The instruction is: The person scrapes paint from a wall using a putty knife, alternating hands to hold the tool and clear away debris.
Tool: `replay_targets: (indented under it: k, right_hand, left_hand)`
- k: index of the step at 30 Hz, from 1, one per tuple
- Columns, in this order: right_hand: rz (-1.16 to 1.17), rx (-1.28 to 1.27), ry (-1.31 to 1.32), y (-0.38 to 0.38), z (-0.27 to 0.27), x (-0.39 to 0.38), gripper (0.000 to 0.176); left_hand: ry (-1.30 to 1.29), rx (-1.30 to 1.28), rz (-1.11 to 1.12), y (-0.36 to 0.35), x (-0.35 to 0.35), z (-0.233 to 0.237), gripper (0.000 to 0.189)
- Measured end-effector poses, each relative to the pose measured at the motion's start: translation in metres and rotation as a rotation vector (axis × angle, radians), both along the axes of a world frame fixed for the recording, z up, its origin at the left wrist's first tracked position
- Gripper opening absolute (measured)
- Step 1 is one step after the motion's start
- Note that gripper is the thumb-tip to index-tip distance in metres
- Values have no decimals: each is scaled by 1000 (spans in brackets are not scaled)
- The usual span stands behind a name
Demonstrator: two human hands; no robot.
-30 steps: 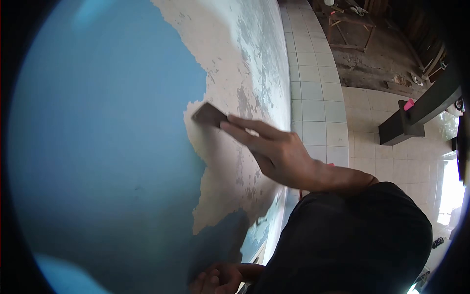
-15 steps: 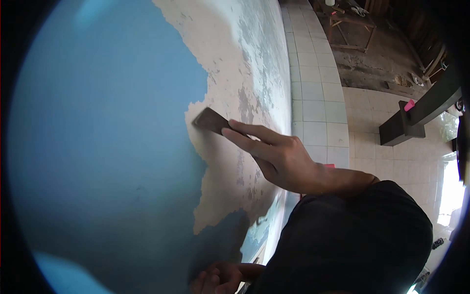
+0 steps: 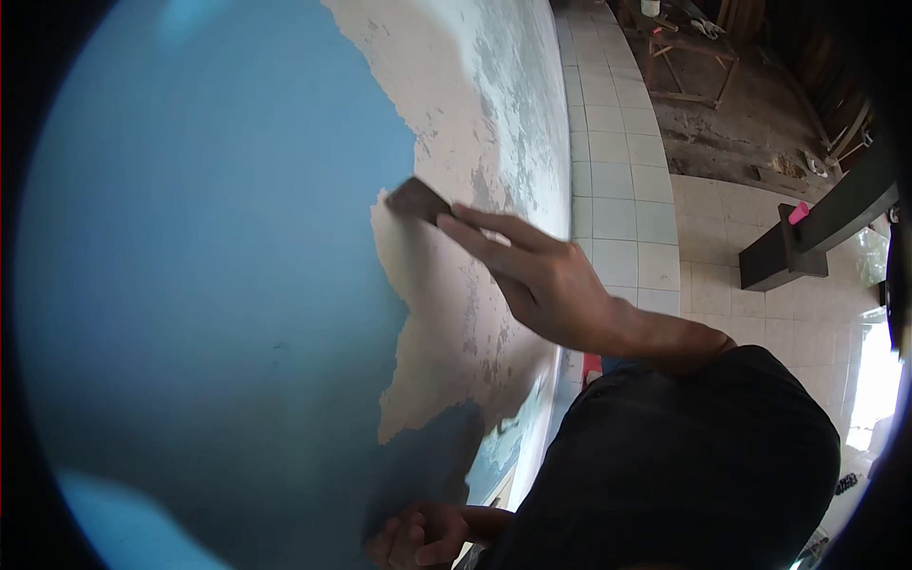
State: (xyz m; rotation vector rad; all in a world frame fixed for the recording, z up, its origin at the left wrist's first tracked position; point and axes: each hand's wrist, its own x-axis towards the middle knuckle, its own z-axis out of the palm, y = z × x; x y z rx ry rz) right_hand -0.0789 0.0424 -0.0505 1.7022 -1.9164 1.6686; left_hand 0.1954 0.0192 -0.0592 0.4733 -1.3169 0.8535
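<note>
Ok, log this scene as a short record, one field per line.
Right hand: gripping a dark flat tool
Tool position: over the pale patch, near its blue edge
Left hand: loosely curled; whether it holds anything is unclear
Wall: blue paint, ragged border with the pale patch
Beside wall: pale tiles
Background: table; pink object on dark pillar base

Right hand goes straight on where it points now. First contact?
Likely the blue-painted part of the wall, met first by the dark flat tool in the right hand. Whether the tool already touches the wall is unclear.
</note>
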Motion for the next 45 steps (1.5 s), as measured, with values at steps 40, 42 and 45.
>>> replay_targets:
  k: [40,42,45]
  right_hand:
    - [-5,-70,37,-8,-13,-10,64]
    - [-7,-101,53,-6,-15,-2,64]
    - [-7,-27,44,-5,-10,-8,63]
  left_hand:
    - [-20,-72,-57,-3,-3,6,38]
    - [-35,-103,-107,-7,-8,10,37]
    - [-38,-131,-152,-10,-9,10,38]
